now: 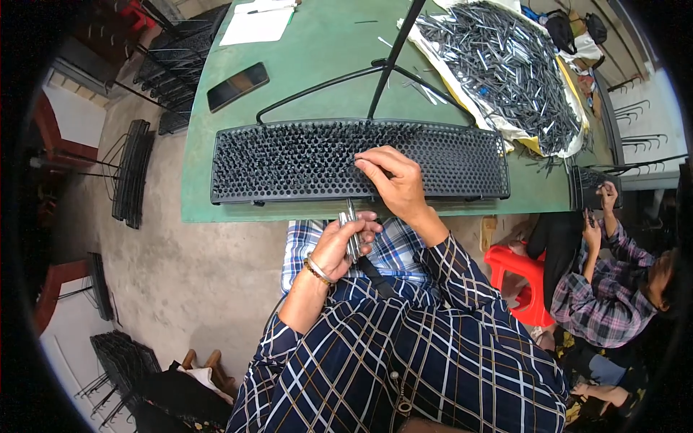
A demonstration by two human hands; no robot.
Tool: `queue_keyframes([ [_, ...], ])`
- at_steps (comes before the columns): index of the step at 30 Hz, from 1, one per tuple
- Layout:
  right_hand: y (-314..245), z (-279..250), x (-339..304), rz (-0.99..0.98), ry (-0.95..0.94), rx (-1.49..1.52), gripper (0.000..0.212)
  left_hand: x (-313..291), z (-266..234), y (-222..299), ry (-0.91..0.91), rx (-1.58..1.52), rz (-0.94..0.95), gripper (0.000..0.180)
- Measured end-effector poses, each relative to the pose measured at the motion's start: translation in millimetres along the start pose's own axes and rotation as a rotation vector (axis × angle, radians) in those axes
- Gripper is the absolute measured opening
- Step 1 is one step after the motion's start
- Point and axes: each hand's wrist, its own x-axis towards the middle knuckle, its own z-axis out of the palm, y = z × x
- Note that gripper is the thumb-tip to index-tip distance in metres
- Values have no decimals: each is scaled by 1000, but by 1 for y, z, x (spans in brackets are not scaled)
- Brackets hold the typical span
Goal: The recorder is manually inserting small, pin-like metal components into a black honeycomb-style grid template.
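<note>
A long black rack full of round holes [462, 169] lies along the near edge of the green table. Short dark pins stand in the holes on its left part, and the right part shows bare holes. Just below the rack's near edge, my left hand [336, 247] is closed around a small bundle of shiny metal rods [351, 234], their ends pointing up. My right hand [395, 182] is over the middle of the rack, thumb and forefinger pinched together close to the pins. Whatever lies between those fingertips is too small to make out.
A big heap of loose metal rods [505, 68] rests on a white sack at the far right. A phone [238, 86] and white papers [258, 23] lie far left on the table [325, 47]. A co-worker [606, 307] sits at right near a red stool [516, 281].
</note>
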Motion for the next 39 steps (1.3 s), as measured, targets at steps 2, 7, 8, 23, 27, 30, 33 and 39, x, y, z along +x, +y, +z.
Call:
queue_keyframes([
  [2, 2, 4, 0, -25, 8, 5, 11, 0, -1, 0, -18, -8, -3, 26],
  [7, 1, 6, 0, -47, 14, -28, 11, 0, -5, -1, -41, -36, -22, 28],
  [8, 1, 5, -1, -56, 12, -48, 11, 0, -4, 0, -42, -37, -23, 28],
  [23, 0, 11, -9, -235, 18, -377, 16, -4, 3, 2, -36, -13, -38, 29],
  [27, -8, 2, -16, 18, -21, -65, 15, -6, 4, 5, -66, 29, 4, 28],
  [30, -18, -11, -20, 316, -325, 62, 14, -8, 9, 8, -108, 74, 41, 26],
  [33, -16, -12, -23, 396, -349, 294, 16, -11, 14, 11, -129, 121, 61, 25],
  [39, -12, -20, -19, 579, -166, 378, 20, -8, 13, 7, -120, 128, 56, 27],
])
